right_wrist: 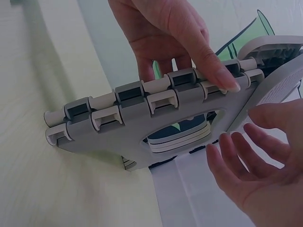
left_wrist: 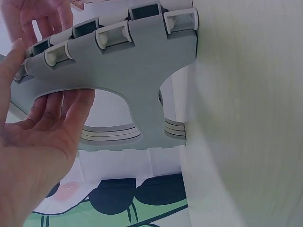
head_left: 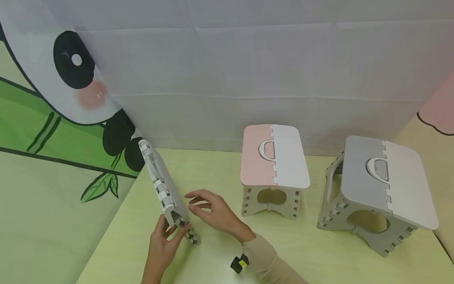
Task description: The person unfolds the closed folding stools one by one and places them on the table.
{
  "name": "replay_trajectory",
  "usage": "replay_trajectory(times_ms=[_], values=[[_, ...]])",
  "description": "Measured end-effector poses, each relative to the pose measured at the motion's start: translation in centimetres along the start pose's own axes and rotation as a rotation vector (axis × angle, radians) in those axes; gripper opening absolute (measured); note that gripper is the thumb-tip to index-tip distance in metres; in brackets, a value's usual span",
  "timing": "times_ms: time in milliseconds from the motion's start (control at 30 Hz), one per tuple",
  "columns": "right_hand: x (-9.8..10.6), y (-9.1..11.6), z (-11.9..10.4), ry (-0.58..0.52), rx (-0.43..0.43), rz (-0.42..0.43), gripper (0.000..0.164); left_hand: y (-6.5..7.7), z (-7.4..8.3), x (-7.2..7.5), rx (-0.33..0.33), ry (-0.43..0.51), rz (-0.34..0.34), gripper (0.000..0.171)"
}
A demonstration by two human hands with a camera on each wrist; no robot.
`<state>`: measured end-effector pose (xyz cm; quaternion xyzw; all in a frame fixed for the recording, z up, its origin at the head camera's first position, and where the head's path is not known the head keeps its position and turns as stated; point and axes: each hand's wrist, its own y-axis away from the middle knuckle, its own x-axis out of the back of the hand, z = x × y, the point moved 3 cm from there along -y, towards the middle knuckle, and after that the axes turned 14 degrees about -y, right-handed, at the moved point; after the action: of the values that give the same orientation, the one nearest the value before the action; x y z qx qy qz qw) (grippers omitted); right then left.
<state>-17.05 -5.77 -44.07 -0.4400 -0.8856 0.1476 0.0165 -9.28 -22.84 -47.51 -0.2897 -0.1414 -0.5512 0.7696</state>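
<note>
A folded plastic step stool (head_left: 166, 173) stands on edge, tilted, at the left of the table. My left hand (head_left: 163, 244) grips its near end, with the thumb on the hinge side and fingers through the oval opening of the grey leg panel (left_wrist: 147, 61). In the right wrist view, that thumb presses beside the row of hinge knuckles (right_wrist: 156, 85). My right hand (head_left: 216, 213) is beside the stool's flat top side, fingers loosely bent and holding nothing. The right wrist view shows its fingertips (right_wrist: 225, 142) close to the panel.
An unfolded pink-and-white step stool (head_left: 291, 157) stands at centre right. Farther right is a larger unfolded grey-and-white stool (head_left: 365, 173). A small black item with a yellow mark (head_left: 239, 263) shows beside the right sleeve. A pale cloth wall (head_left: 227, 71) borders the table's (head_left: 120, 244) back edge.
</note>
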Motion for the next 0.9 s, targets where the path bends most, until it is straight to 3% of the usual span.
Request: replay_trajectory(times_ms=[900], values=[[-0.2, 1.5, 2.2, -0.062, -0.072, -0.095, 0.031, 0.1, 0.0, 0.1, -0.003, 0.002, -0.010, 0.055]])
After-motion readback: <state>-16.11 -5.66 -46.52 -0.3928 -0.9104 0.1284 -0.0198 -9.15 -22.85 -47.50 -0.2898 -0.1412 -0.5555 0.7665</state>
